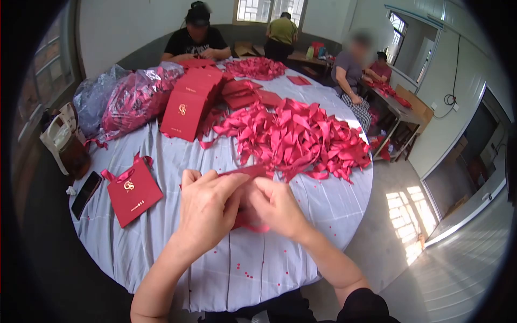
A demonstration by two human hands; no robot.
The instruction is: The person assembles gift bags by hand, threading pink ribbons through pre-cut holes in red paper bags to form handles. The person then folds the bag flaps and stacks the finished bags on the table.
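Note:
Near the middle of the table, my left hand [207, 207] and my right hand [277, 207] are close together, fingers pinched on a red paper gift bag [252, 171]. Much of this bag is hidden behind my fingers. A bit of pink-red ribbon [254, 225] hangs below my hands, blurred. Just beyond them lies a big heap of red ribbons [301, 134]. To my left a gift bag with a ribbon handle and gold print [134, 192] lies flat on the cloth.
A stack of red bags [183, 110] and a plastic sack of ribbon [140, 99] stand at the back left. A phone [86, 195] and a drink cup [72, 153] are at the left edge. One person [196, 37] sits across the round table [177, 237]; others work beyond.

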